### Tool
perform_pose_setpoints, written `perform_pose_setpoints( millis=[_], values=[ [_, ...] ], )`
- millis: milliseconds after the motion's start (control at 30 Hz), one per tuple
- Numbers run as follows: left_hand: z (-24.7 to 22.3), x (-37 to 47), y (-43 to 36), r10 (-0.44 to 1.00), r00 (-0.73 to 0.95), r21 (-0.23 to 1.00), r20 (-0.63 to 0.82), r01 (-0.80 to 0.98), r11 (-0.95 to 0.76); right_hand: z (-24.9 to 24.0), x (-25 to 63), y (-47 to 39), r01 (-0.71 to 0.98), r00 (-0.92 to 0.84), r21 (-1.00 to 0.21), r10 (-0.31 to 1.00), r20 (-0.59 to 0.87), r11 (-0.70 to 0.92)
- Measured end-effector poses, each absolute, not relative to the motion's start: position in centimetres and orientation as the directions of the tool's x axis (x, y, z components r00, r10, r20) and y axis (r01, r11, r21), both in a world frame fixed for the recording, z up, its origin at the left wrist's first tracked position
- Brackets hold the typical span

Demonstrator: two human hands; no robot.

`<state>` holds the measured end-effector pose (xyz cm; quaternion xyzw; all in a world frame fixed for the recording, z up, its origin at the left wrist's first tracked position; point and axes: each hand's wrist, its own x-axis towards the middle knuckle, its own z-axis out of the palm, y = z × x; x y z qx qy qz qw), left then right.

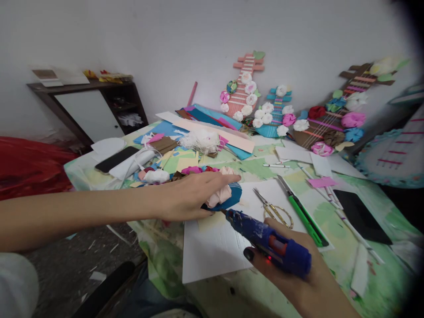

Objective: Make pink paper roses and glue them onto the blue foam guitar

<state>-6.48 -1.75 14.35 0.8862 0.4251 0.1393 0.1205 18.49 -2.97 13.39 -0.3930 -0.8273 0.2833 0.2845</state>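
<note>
My right hand (298,265) is wrapped around a blue hot glue gun (265,236) with a small red light lit. Its nozzle points left at the edge of a blue craft piece (234,196) with white lines across it. My left hand (192,194) grips this piece from the left, fingers over the top and thumb low. A pale peach crepe-paper flower (220,196) sits on the piece, partly under my fingers. Below lies a white board (212,256). Gold-handled scissors (276,210) and a green utility knife (304,216) rest to the right.
Paper scraps, a tangle of white string (200,140) and a phone (117,159) cover the table's left. Paper-flowered instrument crafts (243,88) lean on the wall. A dark phone (361,214) and white sticks (357,234) lie right. A cabinet (89,110) stands behind.
</note>
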Motion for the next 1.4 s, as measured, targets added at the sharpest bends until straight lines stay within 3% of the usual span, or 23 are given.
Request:
perform_pose_setpoints(
  millis=[633,1100,1400],
  values=[
    [14.6,-6.3,-1.8,0.775,0.615,0.324,0.149,0.710,-0.626,13.7,17.3,-2.9,0.502,-0.612,-0.643,0.763,0.208,0.578],
    [14.5,-6.2,-2.2,0.786,0.608,0.269,0.114,0.742,-0.614,13.4,18.5,-2.8,0.513,-0.543,-0.656,0.801,0.252,0.554],
    [13.9,-6.2,-2.5,0.808,0.581,0.190,0.097,0.786,-0.588,13.1,18.8,-2.2,0.524,-0.578,-0.727,0.813,0.078,0.443]
  ],
)
